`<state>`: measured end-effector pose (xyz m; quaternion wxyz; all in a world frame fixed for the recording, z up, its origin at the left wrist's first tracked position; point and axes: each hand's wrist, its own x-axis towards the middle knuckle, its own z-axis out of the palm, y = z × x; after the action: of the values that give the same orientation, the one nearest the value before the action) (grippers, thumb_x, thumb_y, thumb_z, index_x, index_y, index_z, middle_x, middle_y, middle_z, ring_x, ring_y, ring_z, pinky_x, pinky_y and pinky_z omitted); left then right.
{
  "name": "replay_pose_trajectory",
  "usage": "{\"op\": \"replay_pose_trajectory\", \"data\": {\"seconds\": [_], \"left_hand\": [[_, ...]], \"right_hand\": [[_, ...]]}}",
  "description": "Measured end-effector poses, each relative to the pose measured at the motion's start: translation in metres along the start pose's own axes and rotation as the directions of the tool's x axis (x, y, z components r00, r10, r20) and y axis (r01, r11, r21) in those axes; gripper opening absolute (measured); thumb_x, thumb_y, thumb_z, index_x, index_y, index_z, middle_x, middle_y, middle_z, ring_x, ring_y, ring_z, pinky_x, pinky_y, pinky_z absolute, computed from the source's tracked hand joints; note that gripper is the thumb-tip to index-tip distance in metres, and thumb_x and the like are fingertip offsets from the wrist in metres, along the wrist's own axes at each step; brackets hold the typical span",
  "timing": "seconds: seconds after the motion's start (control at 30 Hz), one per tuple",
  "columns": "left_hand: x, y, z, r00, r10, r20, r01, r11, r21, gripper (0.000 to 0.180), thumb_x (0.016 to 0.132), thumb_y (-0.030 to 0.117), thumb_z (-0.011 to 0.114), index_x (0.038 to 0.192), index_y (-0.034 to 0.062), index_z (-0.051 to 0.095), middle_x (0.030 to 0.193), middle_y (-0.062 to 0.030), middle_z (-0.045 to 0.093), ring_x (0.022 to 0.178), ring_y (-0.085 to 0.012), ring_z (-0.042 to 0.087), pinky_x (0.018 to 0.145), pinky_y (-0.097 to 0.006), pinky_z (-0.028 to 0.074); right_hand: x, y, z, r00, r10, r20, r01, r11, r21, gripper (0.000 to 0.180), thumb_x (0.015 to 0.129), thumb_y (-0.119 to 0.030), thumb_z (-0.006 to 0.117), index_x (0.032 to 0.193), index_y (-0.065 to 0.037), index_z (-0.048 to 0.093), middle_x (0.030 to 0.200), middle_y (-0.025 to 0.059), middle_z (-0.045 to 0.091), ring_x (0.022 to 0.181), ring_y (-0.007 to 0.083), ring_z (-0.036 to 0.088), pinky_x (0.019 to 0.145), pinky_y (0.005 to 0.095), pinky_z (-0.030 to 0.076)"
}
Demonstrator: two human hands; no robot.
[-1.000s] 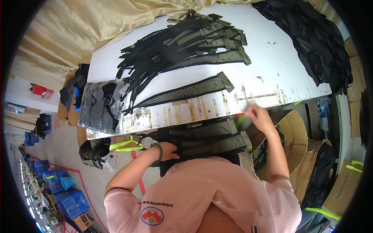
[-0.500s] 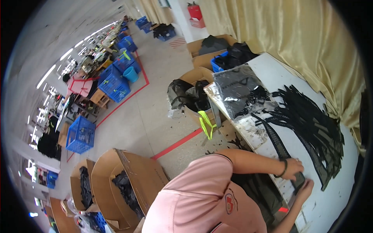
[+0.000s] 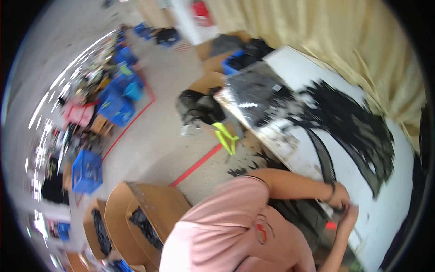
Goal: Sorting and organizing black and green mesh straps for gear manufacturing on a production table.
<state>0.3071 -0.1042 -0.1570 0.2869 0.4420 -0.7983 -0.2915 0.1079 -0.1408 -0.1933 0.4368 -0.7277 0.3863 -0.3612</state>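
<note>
My left hand [image 3: 339,198], with a dark band at its wrist, is closed on the near end of a black mesh strip [image 3: 323,156]. The strip runs away from it over the white table [image 3: 312,170]. Against the left hand's fingers, my right hand [image 3: 349,215] is closed at the same end of the strip. The fingers of both hands are smeared, and the end between them is mostly hidden. Beyond the hands lies a heap of similar black strips [image 3: 349,122] with dark olive ends.
A clear plastic bag [image 3: 256,88] with dark contents lies on the table's far left part. Cartons [image 3: 156,204] with black bags stand at lower left. A carton of black bags [image 3: 199,106] and a blue crate [image 3: 231,63] stand beyond the table. A gold curtain [image 3: 344,41] hangs behind.
The view has shifted, so the table appears further left and higher. My hands have come closer together, and the dark strip end seen between them is now mostly covered.
</note>
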Motion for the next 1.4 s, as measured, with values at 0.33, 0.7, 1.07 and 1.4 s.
{"op": "replay_pose_trajectory", "data": {"seconds": [0.33, 0.7, 1.07, 1.4], "left_hand": [[-0.027, 0.007, -0.029, 0.983, -0.133, -0.127, 0.113, 0.982, -0.15, 0.012, 0.074, 0.008, 0.064, 0.078, 0.002, 0.054, 0.072, -0.0112, 0.056, 0.066, -0.0283, 0.054, 0.06, -0.037, 0.043], [-0.032, 0.015, -0.03, 0.969, -0.067, -0.239, -0.062, 0.868, -0.492, 0.012, 0.08, 0.009, 0.063, 0.089, 0.0021, 0.061, 0.085, -0.0086, 0.06, 0.081, -0.0184, 0.058, 0.073, -0.03, 0.046], [-0.028, 0.038, -0.072, 0.975, 0.038, -0.218, -0.147, 0.849, -0.508, 0.012, 0.081, 0.007, 0.056, 0.09, 0.0018, 0.06, 0.086, -0.0099, 0.061, 0.082, -0.0231, 0.06, 0.074, -0.029, 0.046], [-0.013, 0.015, -0.061, 0.987, -0.158, -0.038, 0.156, 0.986, -0.054, 0.032, 0.07, 0.03, 0.067, 0.079, 0.0007, 0.061, 0.072, -0.0212, 0.06, 0.073, -0.0393, 0.058, 0.064, -0.043, 0.046]], "right_hand": [[0.02, -0.06, 0.012, 0.897, 0.435, 0.081, -0.437, 0.842, 0.317, 0.013, 0.084, -0.012, 0.053, 0.08, -0.003, 0.06, 0.069, -0.0028, 0.052, 0.064, 0.0059, 0.043, 0.058, 0.0215, 0.036], [-0.019, -0.049, 0.015, 0.858, 0.286, 0.426, -0.513, 0.509, 0.692, 0.032, 0.08, -0.001, 0.055, 0.113, -0.001, 0.053, 0.093, 0.0009, 0.057, 0.083, 0.0092, 0.054, 0.073, 0.0221, 0.043], [-0.01, -0.086, 0.031, 0.951, 0.205, 0.23, -0.308, 0.635, 0.708, 0.008, 0.088, -0.007, 0.05, 0.093, -0.002, 0.046, 0.074, 0.0033, 0.049, 0.062, 0.0139, 0.048, 0.059, 0.0256, 0.044], [-0.005, -0.085, -0.005, 0.958, -0.035, -0.285, 0.002, 0.993, -0.115, 0.015, 0.09, -0.006, 0.045, 0.103, 0.0, 0.049, 0.082, 0.0055, 0.048, 0.074, 0.0132, 0.043, 0.069, 0.0252, 0.039]]}}
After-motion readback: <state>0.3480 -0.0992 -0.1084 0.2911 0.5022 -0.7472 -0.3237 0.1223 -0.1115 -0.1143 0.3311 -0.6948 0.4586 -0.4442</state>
